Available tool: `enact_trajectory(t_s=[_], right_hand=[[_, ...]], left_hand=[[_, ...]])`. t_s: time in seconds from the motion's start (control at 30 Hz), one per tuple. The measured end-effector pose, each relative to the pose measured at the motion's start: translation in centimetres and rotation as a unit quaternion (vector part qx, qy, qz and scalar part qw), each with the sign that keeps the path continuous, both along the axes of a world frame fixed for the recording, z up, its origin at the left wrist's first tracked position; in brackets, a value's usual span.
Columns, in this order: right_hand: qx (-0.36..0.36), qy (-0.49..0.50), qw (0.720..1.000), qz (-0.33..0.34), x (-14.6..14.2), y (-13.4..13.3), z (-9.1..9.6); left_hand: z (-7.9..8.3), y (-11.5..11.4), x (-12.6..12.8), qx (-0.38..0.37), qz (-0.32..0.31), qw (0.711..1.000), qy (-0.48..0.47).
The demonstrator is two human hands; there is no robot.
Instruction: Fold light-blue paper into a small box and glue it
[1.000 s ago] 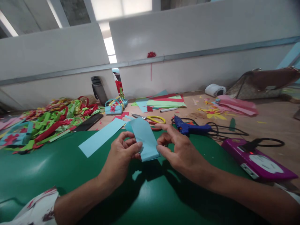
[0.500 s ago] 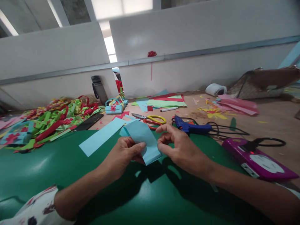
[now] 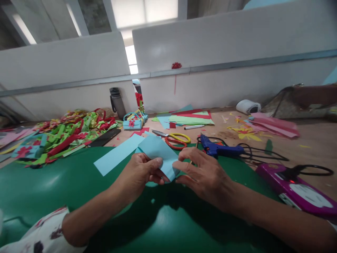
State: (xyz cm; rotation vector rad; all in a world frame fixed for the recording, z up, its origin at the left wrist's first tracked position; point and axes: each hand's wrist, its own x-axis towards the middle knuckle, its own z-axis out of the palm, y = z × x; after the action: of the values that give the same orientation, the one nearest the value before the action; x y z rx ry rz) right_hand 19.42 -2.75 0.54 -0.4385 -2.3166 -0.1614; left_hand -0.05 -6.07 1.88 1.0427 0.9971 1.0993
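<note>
A folded light-blue paper (image 3: pixel 158 150) is held up over a green surface (image 3: pixel 126 218). My left hand (image 3: pixel 142 169) pinches its left side, thumb on top and fingers underneath. At the lower right edge, my right hand (image 3: pixel 205 173) has its fingertips on the fold and its thumb below. A flat light-blue paper strip (image 3: pixel 118 154) lies to the left of the folded piece. Just beyond the paper are scissors (image 3: pixel 176 139) with yellow and red handles. A blue glue gun (image 3: pixel 221 148) rests past my right hand.
A purple power strip (image 3: pixel 300 191) with a plugged-in cord sits at right. Coloured paper pieces (image 3: pixel 68 131) are heaped at left near a dark phone (image 3: pixel 105 137), a grey bottle (image 3: pixel 117 102) and a small blue paper bag (image 3: pixel 132 123). Paper sheets (image 3: pixel 193 118) lie behind the scissors.
My right hand's fingertips have come onto the paper's lower right edge, with the thumb now lower. The paper is tilted flatter, and the view has shifted slightly.
</note>
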Motion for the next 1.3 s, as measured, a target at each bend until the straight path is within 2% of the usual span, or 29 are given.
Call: enact_trajectory(t_s=[0.1,0.2,0.3,0.37,0.53,0.63,0.7,0.8,0.93,1.0,1.13,1.3], right_hand=[[-0.040,0.030,0.999,0.015,0.0,0.0,0.1],[-0.146,0.093,0.985,0.000,-0.2,0.1,0.3],[-0.291,0.116,0.947,-0.071,-0.5,0.1,0.6],[-0.360,0.103,0.923,-0.094,-0.7,0.0,0.7],[-0.377,0.075,0.918,-0.096,-1.0,-0.3,0.9],[-0.386,0.096,0.911,-0.110,-0.9,-0.3,1.1],[-0.397,0.114,0.903,-0.117,-0.9,-0.3,1.3],[-0.400,0.136,0.898,-0.120,-0.7,-0.1,1.5],[-0.388,0.140,0.902,-0.125,-0.6,-0.2,1.4],[-0.377,0.136,0.907,-0.130,-0.6,-0.3,1.4],[-0.373,0.120,0.912,-0.126,-0.6,-0.4,1.3],[-0.363,0.108,0.918,-0.120,-0.5,-0.3,1.3]], left_hand=[[-0.1,-0.2,0.0,0.019,-0.012,1.000,0.020],[-0.5,-0.1,-0.1,0.023,-0.007,0.999,0.048],[-0.8,0.1,0.0,0.024,-0.018,0.996,0.078],[-0.8,0.1,0.2,0.029,-0.029,0.993,0.108],[-0.3,-0.1,0.9,0.045,-0.018,0.987,0.150],[0.0,-0.6,0.8,0.112,0.021,0.978,0.174],[-0.1,-1.0,0.4,0.208,0.053,0.946,0.242],[-0.8,-1.3,-0.3,0.350,0.069,0.865,0.353],[-2.0,-0.7,-0.4,0.472,0.070,0.781,0.403],[-2.3,-0.3,-0.3,0.500,0.063,0.755,0.419],[-2.5,-0.2,-0.3,0.519,0.056,0.723,0.452],[-2.8,-0.7,-0.6,0.560,0.091,0.677,0.468]])
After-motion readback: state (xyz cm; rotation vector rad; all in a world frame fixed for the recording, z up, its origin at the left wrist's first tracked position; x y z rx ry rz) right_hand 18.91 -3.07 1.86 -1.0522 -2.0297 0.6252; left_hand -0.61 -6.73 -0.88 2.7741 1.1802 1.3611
